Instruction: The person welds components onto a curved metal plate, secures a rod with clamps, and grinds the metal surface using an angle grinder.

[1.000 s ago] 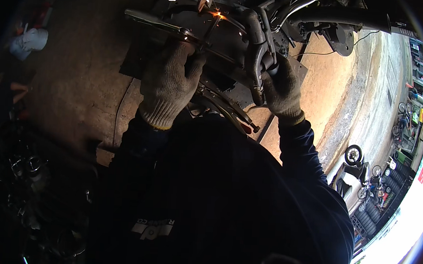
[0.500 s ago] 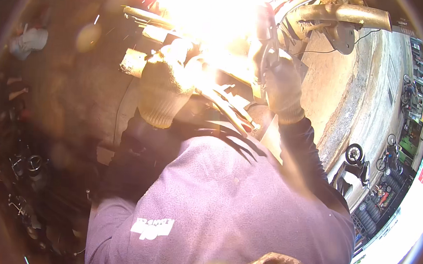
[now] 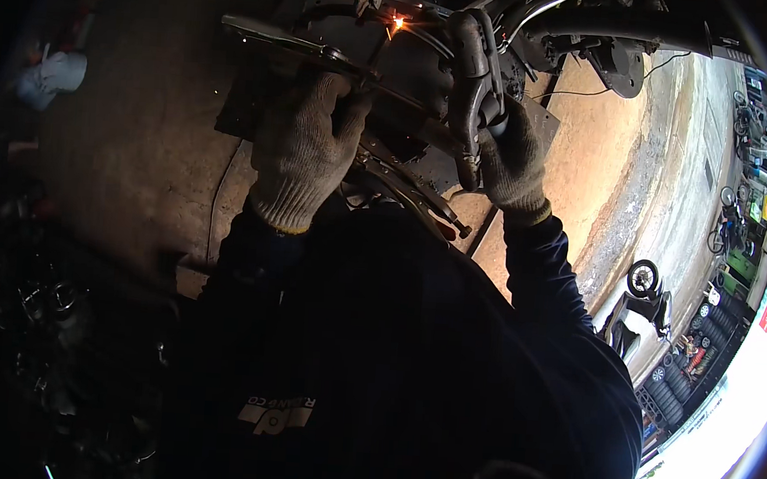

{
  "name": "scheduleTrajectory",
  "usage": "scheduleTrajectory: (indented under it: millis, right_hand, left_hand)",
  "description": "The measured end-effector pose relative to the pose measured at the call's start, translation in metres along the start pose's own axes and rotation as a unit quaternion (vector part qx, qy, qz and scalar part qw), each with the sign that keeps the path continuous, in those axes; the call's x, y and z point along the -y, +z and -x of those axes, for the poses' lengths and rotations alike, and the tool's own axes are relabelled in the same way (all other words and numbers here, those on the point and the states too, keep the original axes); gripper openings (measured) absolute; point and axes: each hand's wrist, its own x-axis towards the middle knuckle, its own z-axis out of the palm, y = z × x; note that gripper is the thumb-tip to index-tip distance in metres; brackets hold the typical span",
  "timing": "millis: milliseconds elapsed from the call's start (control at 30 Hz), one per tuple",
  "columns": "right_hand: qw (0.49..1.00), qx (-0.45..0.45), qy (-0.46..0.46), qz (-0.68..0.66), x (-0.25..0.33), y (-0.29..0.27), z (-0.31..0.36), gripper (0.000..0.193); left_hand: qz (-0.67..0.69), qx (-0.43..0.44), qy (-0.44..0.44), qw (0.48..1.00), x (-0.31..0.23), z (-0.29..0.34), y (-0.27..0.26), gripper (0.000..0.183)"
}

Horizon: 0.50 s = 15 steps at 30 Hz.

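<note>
A small orange glow (image 3: 398, 23) with short sparks sits on the dark metal workpiece (image 3: 403, 65). My right hand (image 3: 513, 160), in a grey knitted glove, is closed round a dark welding electrode holder (image 3: 471, 69) to the right of that glow. My left hand (image 3: 306, 147), gloved alike, is closed at a long metal bar (image 3: 277, 36) that crosses the work at a slant; its fingertips are partly hidden. Between my hands, nearer my body, lies a metal piece with long thin arms (image 3: 413, 189), its kind unclear in the shadow.
A dark tube (image 3: 625, 26) and a plate with holes (image 3: 618, 71) jut out at the upper right. A thin cable (image 3: 219, 199) runs along the brown ground at left. Parked motorcycles (image 3: 643, 295) and stacked tyres (image 3: 668, 393) stand far right. Dim metal parts (image 3: 59, 299) lie at lower left.
The blinding white welding glare and flying sparks have died down to a small orange glow, and the view has darkened. My hands are in nearly the same places.
</note>
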Motion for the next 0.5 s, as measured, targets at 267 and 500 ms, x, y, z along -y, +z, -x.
scheduleTrajectory:
  millis: [267, 500]
  right_hand:
    - [1.000, -0.008, 0.002, -0.007, -0.013, -0.004, -0.008, 0.054]
    - [1.000, -0.002, -0.009, 0.005, -0.013, -0.002, -0.009, 0.053]
  left_hand:
    - [0.010, 0.013, -0.028, 0.999, -0.004, -0.009, 0.006, 0.022]
    - [0.009, 0.003, -0.009, 1.000, -0.002, -0.008, 0.005, 0.021]
